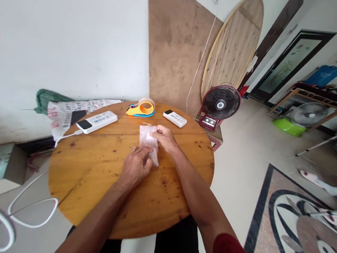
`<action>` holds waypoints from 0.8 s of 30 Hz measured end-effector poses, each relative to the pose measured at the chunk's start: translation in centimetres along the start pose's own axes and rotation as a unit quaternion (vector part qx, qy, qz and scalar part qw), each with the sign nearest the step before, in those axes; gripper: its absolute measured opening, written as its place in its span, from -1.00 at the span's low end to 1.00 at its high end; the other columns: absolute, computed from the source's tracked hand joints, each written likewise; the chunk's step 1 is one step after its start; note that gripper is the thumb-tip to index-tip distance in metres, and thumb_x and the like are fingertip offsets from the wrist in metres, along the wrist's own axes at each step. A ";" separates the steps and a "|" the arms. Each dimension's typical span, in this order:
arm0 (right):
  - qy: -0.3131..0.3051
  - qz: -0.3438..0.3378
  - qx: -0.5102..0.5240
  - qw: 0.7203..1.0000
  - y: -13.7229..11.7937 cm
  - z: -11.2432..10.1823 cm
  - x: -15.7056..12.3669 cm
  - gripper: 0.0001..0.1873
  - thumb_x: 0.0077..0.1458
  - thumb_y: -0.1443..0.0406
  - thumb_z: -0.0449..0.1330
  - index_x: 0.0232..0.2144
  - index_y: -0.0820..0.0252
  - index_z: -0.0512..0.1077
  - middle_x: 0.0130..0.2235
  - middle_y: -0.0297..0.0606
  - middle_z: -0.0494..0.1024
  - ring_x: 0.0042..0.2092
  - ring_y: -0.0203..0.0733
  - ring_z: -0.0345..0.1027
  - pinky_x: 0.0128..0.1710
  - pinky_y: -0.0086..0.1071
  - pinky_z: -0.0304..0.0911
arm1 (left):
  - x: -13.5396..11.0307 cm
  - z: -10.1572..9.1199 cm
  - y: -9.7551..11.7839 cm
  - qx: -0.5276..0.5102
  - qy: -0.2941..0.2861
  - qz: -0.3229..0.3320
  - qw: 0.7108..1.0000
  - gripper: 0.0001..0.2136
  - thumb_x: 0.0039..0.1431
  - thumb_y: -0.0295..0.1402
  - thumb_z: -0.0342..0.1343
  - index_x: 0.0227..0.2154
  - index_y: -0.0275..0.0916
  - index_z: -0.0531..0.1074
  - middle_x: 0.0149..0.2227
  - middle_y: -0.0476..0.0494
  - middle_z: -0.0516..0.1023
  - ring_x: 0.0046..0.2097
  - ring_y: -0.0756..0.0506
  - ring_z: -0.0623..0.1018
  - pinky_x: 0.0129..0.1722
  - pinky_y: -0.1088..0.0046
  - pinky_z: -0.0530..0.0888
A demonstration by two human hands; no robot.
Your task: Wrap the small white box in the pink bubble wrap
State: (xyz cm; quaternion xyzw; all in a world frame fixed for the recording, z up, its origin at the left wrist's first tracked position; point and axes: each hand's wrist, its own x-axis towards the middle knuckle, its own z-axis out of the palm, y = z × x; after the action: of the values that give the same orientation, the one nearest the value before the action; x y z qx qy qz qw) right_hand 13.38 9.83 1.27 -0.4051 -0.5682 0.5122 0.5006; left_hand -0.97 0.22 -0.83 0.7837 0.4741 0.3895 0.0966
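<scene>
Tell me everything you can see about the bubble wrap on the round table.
The bubble wrap looks like thin, translucent plastic, faintly pinkish, with a bumpy, shiny surface. It forms a narrow, roughly rectangular piece lying on the round wooden table, its long side pointing away from the person. The left hand rests over its nearer part; the right hand touches its far right edge, thumb on top. Whether anything is inside is unclear.

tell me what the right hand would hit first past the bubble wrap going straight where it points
Past the bubble wrap it touches, the right hand would probably meet the orange tape dispenser on the table, though depth is uncertain.
</scene>
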 end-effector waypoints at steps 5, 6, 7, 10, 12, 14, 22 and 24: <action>-0.040 0.036 0.010 0.999 -1.9 -0.3 -0.7 -0.68 -0.27 0.18 0.34 -0.50 0.22 0.32 -0.49 -0.43 0.42 -0.47 -0.36 0.22 -0.46 -0.48 0.08 | 0.1 0.1 0.2 0.001 0.007 -0.018 1.000 -0.74 0.06 -0.48 -0.01 -0.20 -0.25 0.48 -0.13 -0.14 0.56 -0.13 -0.19 0.44 -0.05 0.25 0.40; -0.044 0.042 0.000 0.998 -2.3 -0.4 -0.8 -0.69 -0.27 0.19 0.34 -0.50 0.22 0.33 -0.50 -0.43 0.41 -0.46 -0.36 0.22 -0.46 -0.48 0.08 | 0.1 0.1 0.2 0.001 0.008 -0.023 1.000 -0.74 0.07 -0.47 -0.01 -0.20 -0.24 0.48 -0.12 -0.14 0.54 -0.11 -0.19 0.44 -0.04 0.25 0.40; -0.049 0.045 -0.011 0.998 -2.7 -0.5 -0.9 -0.70 -0.26 0.20 0.33 -0.50 0.22 0.33 -0.50 -0.43 0.40 -0.46 -0.36 0.22 -0.46 -0.48 0.08 | 0.0 0.2 0.2 0.001 0.012 -0.030 0.999 -0.74 0.07 -0.46 -0.01 -0.19 -0.23 0.49 -0.11 -0.15 0.52 -0.10 -0.18 0.45 -0.03 0.26 0.40; -0.070 0.039 -0.039 0.996 -3.5 -0.7 -1.5 -0.72 -0.23 0.22 0.32 -0.51 0.22 0.32 -0.51 -0.44 0.38 -0.45 -0.36 0.21 -0.46 -0.49 0.07 | -0.1 0.3 0.2 0.002 0.026 -0.055 0.998 -0.74 0.07 -0.42 0.02 -0.19 -0.19 0.50 -0.11 -0.17 0.46 -0.06 -0.18 0.45 -0.05 0.29 0.42; -0.084 0.034 -0.044 0.995 -3.8 -0.8 -2.2 -0.71 -0.21 0.20 0.32 -0.49 0.22 0.31 -0.51 -0.45 0.38 -0.46 -0.37 0.20 -0.47 -0.49 0.07 | -0.2 0.4 0.2 0.003 0.033 -0.065 0.997 -0.75 0.07 -0.40 0.04 -0.19 -0.18 0.51 -0.12 -0.17 0.43 -0.06 -0.17 0.45 -0.06 0.28 0.42; -0.087 0.029 -0.042 0.995 -3.9 -0.9 -3.1 -0.70 -0.19 0.19 0.32 -0.47 0.22 0.31 -0.51 -0.45 0.37 -0.46 -0.37 0.20 -0.45 -0.49 0.09 | -0.3 0.4 0.2 0.001 0.036 -0.070 0.997 -0.76 0.08 -0.38 0.05 -0.19 -0.18 0.50 -0.12 -0.18 0.40 -0.06 -0.18 0.44 -0.07 0.26 0.42; -0.094 -0.015 -0.038 0.995 -3.4 -0.9 -5.6 -0.75 -0.12 0.20 0.28 -0.47 0.21 0.31 -0.47 -0.45 0.39 -0.42 -0.37 0.23 -0.36 -0.48 0.15 | -0.1 0.4 0.3 -0.018 0.089 -0.140 0.986 -0.51 -0.02 -0.31 0.15 0.02 -0.25 0.26 -0.07 -0.25 0.38 0.00 -0.26 0.43 -0.01 0.13 0.41; -0.107 -0.024 -0.055 0.992 -3.6 -1.1 -5.8 -0.78 -0.11 0.23 0.27 -0.47 0.22 0.32 -0.46 -0.44 0.40 -0.41 -0.36 0.25 -0.34 -0.48 0.17 | 0.0 0.4 0.3 -0.051 0.082 -0.152 0.984 -0.37 -0.04 -0.32 0.17 0.14 -0.27 0.15 0.02 -0.30 0.35 0.05 -0.27 0.41 0.03 0.11 0.40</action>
State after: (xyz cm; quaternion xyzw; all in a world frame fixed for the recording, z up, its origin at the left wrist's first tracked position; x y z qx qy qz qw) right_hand 15.64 3.82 3.87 -0.3606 -0.6555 0.5085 0.4262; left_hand -0.51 0.17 -0.94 0.6623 0.5734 0.4566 0.1552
